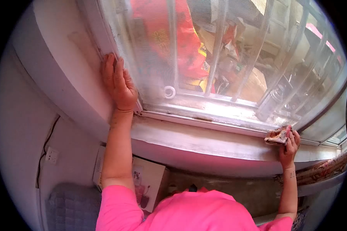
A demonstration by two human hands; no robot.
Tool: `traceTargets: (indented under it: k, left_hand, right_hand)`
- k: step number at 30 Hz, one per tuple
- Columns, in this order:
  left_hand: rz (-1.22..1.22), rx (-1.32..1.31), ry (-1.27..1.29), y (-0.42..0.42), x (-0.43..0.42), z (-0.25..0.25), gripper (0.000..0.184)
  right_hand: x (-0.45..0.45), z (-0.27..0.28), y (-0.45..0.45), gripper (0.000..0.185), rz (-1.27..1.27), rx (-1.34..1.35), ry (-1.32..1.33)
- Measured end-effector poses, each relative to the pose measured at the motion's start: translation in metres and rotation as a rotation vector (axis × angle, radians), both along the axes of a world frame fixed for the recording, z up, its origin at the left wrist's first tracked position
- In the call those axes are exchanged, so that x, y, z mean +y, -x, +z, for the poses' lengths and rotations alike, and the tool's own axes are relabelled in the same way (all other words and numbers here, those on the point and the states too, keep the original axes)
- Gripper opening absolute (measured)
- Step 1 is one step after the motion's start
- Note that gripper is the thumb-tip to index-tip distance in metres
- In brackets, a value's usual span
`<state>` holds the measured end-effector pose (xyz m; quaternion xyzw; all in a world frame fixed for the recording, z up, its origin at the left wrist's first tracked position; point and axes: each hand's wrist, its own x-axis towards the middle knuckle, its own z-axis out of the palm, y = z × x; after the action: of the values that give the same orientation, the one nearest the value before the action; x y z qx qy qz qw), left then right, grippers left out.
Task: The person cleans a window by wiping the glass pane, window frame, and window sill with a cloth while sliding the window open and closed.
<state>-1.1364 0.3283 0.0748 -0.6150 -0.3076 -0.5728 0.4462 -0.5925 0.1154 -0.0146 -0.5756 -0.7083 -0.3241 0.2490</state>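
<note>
My left hand (pixel 120 84) rests against the left side of the window frame (pixel 108 36), its fingers stretched upward along the edge and nothing visible in it. Far to the right, my right hand (pixel 291 149) grips a crumpled, stained cloth (pixel 278 135) at the bottom rail of the window. The cloth touches the rail where it meets the sill (pixel 196 140). A fine mesh screen (pixel 150 73) fills the window, with pale upright bars behind it. Dark grime marks parts of the lower rail.
Behind the screen are a red bag (pixel 173 42), clear plastic bottles (pixel 271 102) and cardboard. Below the sill stands a white box (pixel 148 175), with a grey quilted cushion (pixel 73 208) to its left. A wall socket (pixel 52 154) has a dark cable beside it. Patterned rolled fabric (pixel 320 171) lies at right.
</note>
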Motion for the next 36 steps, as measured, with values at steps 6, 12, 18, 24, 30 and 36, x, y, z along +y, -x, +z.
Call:
traceTargets:
  k: [6,12,18,24,30,36]
  left_hand:
    - [-0.024,-0.009,0.006,0.000,-0.002,0.001,0.027]
    - [-0.029,0.007,-0.015,0.002,-0.002,0.002,0.026]
    - [-0.075,0.002,0.013,0.003,-0.001,0.001,0.028]
    - [-0.136,-0.273,0.167,-0.024,-0.022,-0.001,0.040]
    - [-0.194,-0.449,0.252,-0.043,-0.033,0.002,0.049]
    - [-0.307,-0.601,0.352,-0.054,-0.045,0.002,0.047]
  right_hand:
    - [-0.002,0.003,0.013,0.028,0.036,0.020,-0.008]
    - [0.007,0.005,0.042,0.022,0.087,0.007,0.025]
    - [0.038,0.023,0.120,0.014,0.241,0.056,0.075]
    - [0.039,0.035,0.146,0.024,0.329,0.123,0.107]
    - [0.005,0.031,0.132,0.031,0.378,0.319,0.157]
    - [-0.017,0.032,0.127,0.038,0.418,0.401,0.080]
